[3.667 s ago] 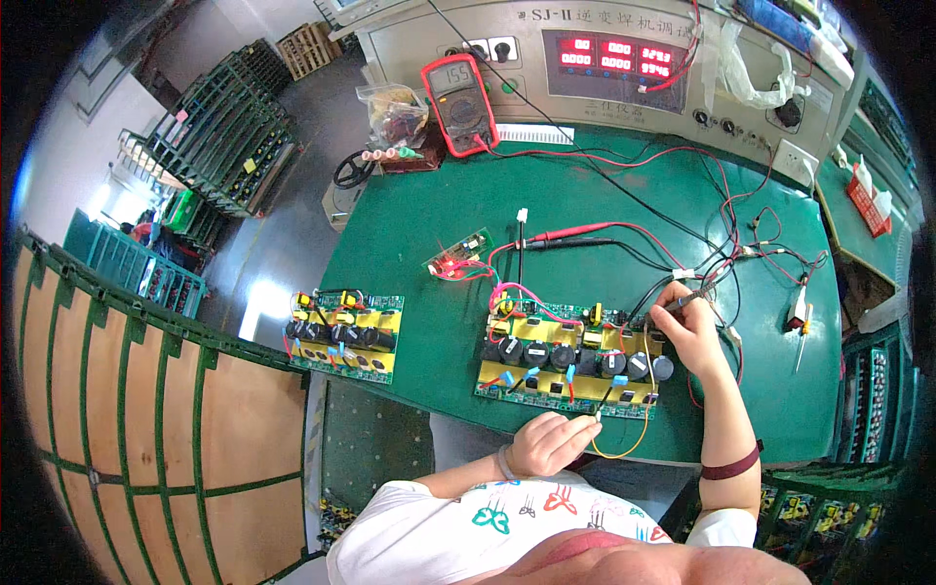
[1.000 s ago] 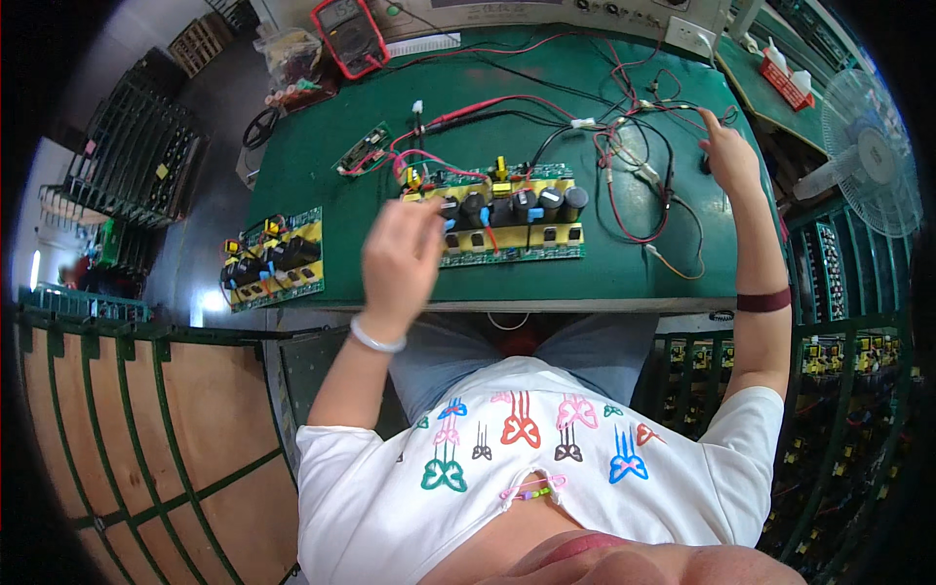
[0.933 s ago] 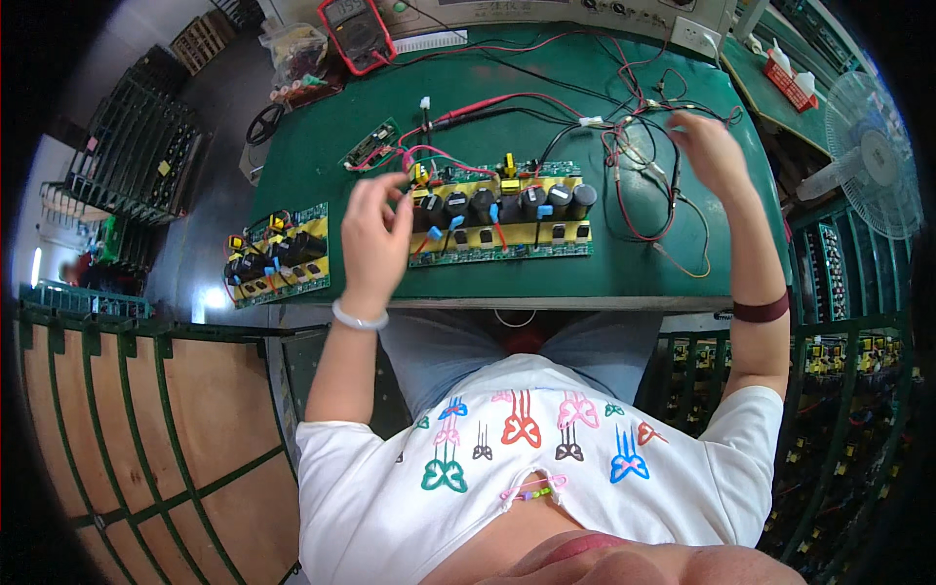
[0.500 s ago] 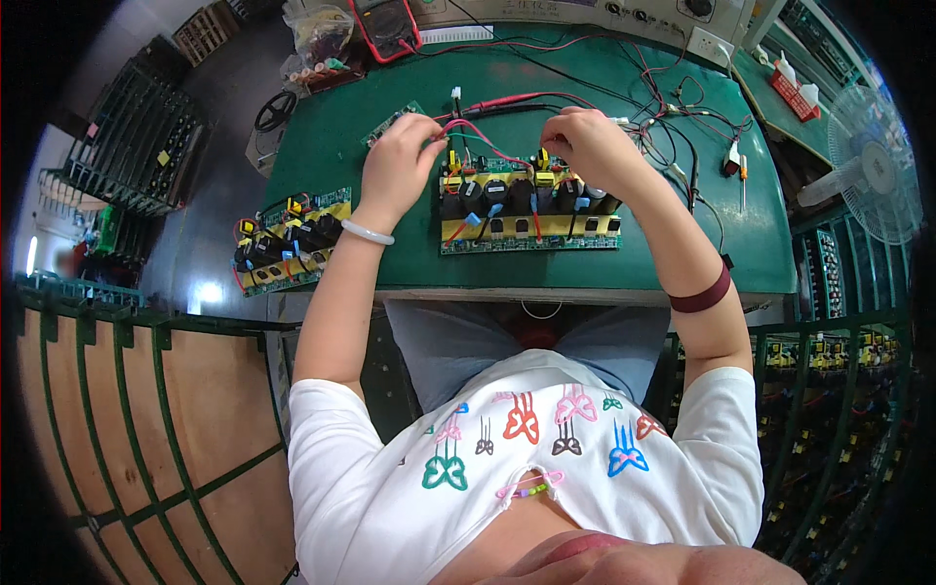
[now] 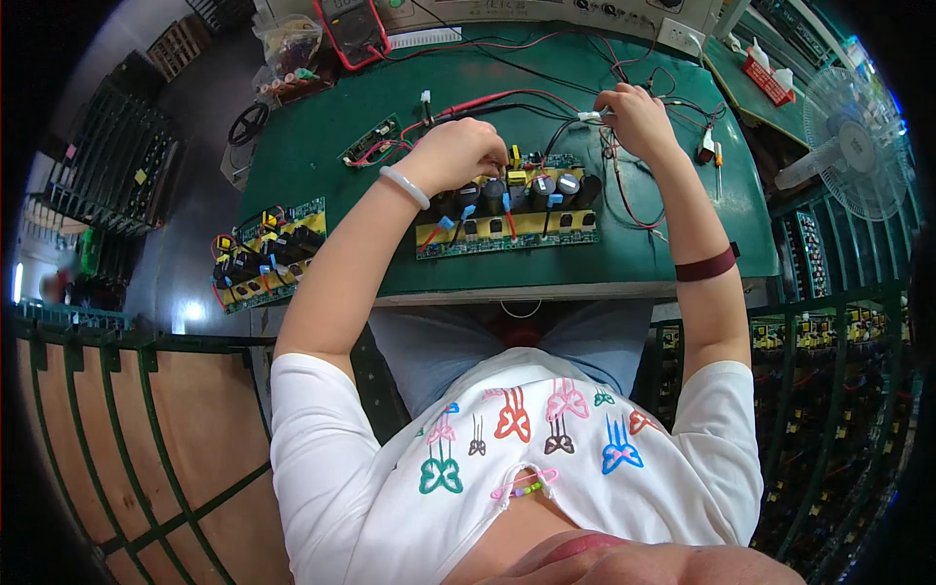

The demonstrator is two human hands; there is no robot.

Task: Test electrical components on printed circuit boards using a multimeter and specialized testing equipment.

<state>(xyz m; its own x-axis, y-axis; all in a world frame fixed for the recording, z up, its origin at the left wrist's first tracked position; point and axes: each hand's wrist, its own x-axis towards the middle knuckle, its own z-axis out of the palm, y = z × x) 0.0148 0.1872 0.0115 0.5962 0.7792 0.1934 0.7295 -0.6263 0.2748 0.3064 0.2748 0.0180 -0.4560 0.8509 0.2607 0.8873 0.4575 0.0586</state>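
A circuit board (image 5: pixel 507 237) with black capacitors and yellow parts lies in front of me on the green bench. My left hand (image 5: pixel 456 156) is over its far left part, fingers pinched together low among the components; what they hold is hidden. Beyond the board's far right corner, my right hand (image 5: pixel 639 119) has its fingers closed at a white cable connector (image 5: pixel 589 117) with dark wires running from it. Left of my left hand lies a small circuit board (image 5: pixel 372 139) with pink wires. A red test lead (image 5: pixel 478 100) and a black one arch behind the large board.
A second capacitor board (image 5: pixel 270 258) lies at the bench's left edge. Behind are a red multimeter (image 5: pixel 352 34), a bag of parts (image 5: pixel 290 49) and a bench instrument (image 5: pixel 517 10). Tangled cables, an orange-handled screwdriver (image 5: pixel 720 161) and a white fan (image 5: pixel 858 146) are on the right.
My left hand has gone from the small board's wires rightward to the large board. My right hand has left the large board and moved right and away to the white connector. The view has shifted slightly.
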